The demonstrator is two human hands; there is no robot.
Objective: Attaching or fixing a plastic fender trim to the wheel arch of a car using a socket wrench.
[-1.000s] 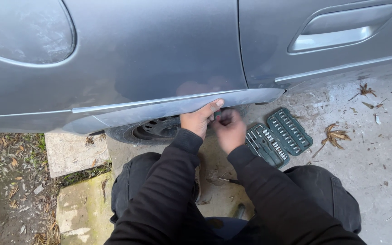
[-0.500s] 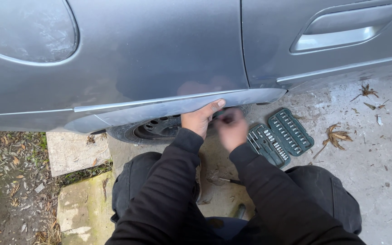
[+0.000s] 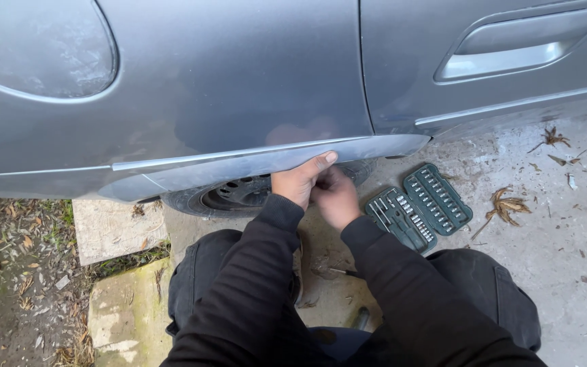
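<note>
Hands barely moved since a second ago. Left hand gripping lower lip of grey wheel-arch trim, thumb on top. Right hand curled just beside, grip unclear. Tyre behind, open green socket set on concrete to right.

The right hand has its fingertips hidden behind the left hand, the tyre mostly under the wheel arch.
</note>
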